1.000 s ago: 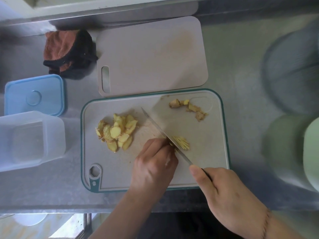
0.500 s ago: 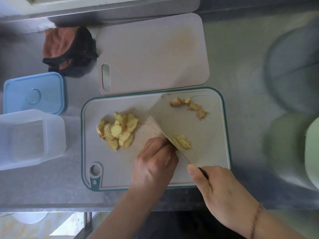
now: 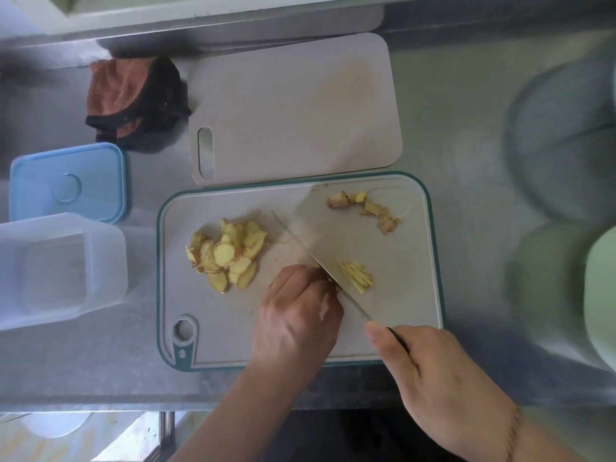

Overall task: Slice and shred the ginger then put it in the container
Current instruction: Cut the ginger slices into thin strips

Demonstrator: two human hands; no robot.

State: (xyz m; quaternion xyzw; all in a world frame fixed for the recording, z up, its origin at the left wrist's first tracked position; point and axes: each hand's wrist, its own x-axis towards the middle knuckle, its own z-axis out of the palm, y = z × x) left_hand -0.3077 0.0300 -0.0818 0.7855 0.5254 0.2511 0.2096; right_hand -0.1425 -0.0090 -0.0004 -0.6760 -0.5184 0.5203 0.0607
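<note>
Steel bench (image 3: 450, 135) carries everything, dull and smeary, daylight from the top edge; right side is blurred, something round and pale green there, can't tell what. Two boards: spare grey board (image 3: 293, 108) parked behind, out of the way; my working board with the green rim (image 3: 433, 248) nearest me so both hands reach it. Clear container (image 3: 63, 268) waits just left of the board, open, nothing in it that I can see, its blue lid (image 3: 66, 185) set behind it, so I judge filling is the last step. Brown-black cloth (image 3: 133, 101) bunched at the back left. My right hand (image 3: 443, 378) has its fingers wrapped round the knife (image 3: 320, 261) handle, blade angled across the board, edge down by the cut. My left hand (image 3: 300, 315) has fingers curled over, pinning a bit of ginger under them against the blade's side; the piece itself is mostly hidden. Sliced ginger pile (image 3: 226, 255) sits left of the blade, not shredded yet. Small heap of shreds (image 3: 356, 276) lies right of the blade. Ginger trimmings (image 3: 366, 208) pushed to the far corner as waste, I judge.
</note>
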